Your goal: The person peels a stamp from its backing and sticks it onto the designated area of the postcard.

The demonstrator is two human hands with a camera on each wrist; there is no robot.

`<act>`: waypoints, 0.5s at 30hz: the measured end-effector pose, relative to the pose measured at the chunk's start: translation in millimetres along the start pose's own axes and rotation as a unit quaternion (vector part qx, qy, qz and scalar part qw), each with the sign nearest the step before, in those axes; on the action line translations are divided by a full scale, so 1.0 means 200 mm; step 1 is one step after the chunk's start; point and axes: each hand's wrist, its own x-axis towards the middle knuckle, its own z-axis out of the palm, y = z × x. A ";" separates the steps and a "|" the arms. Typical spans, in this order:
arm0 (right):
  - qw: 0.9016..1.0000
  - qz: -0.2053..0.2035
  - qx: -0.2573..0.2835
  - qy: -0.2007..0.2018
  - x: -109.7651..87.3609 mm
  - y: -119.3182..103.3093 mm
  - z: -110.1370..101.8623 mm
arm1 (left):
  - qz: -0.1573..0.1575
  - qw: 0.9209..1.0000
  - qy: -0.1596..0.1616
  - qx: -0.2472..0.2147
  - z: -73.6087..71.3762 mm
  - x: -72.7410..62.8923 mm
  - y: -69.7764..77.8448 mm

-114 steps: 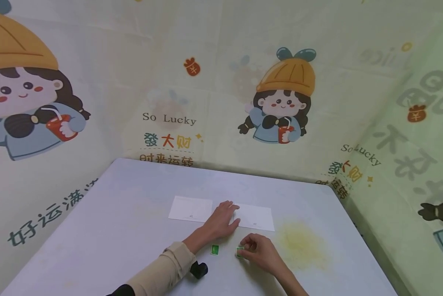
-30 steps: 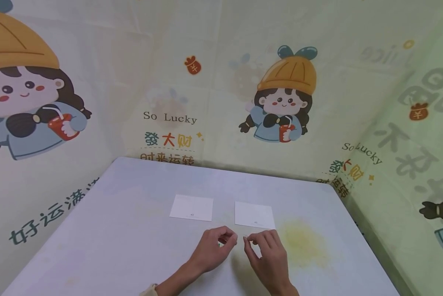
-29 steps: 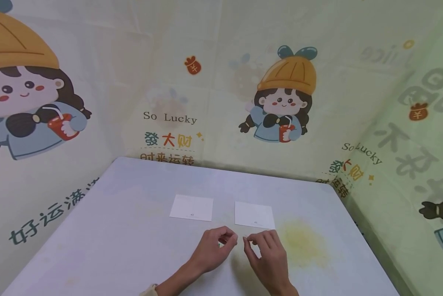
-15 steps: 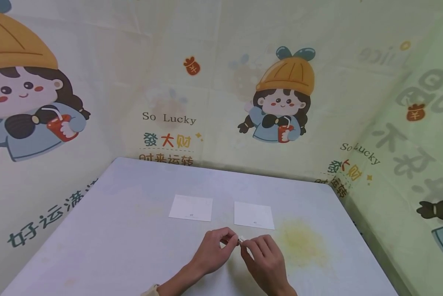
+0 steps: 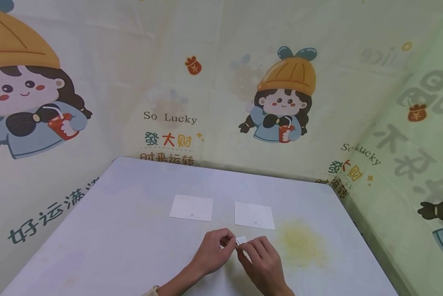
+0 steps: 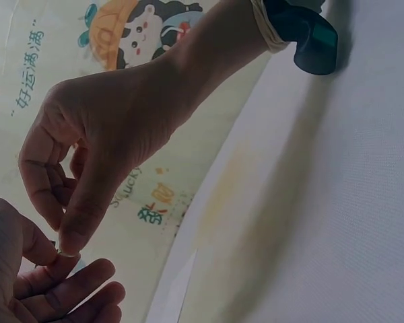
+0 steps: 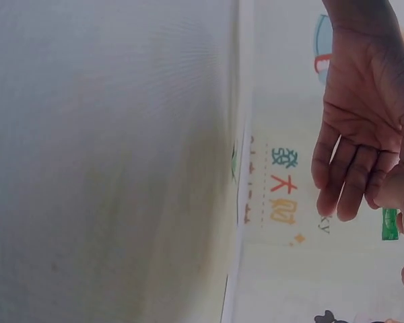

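Note:
Over the front middle of the table, my left hand and right hand meet at the fingertips. Between them is a small stamp, green in the right wrist view. A white surface shows at the fingertips in the head view. Thumb and finger of each hand pinch this piece; fingers cover much of it. In the left wrist view the right hand comes down from above onto the left fingertips. A second green piece lies on the table, seen nearly edge-on in the right wrist view.
Beyond the hands, two white cards with small print lie flat, a left card and a right card. The white table has a yellowish patch at right. Printed cloth hangs behind it.
My right hand has lifted one green stamp off the table; my left hand has drawn back from the right card to join it. Since half a second ago, more white shows at the fingertips.

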 end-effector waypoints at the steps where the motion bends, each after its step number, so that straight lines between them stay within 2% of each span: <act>1: 1.000 0.005 0.010 -0.001 0.00 0.00 0.00 | 0.001 1.000 0.001 -0.002 0.00 0.00 0.00; 8: 0.997 0.028 0.069 0.012 -0.01 0.00 0.01 | -0.004 1.000 -0.006 0.000 -0.02 0.00 -0.02; 15: 0.996 0.049 0.072 -0.006 -0.03 -0.01 0.00 | -0.015 1.000 -0.023 -0.004 -0.02 -0.01 -0.03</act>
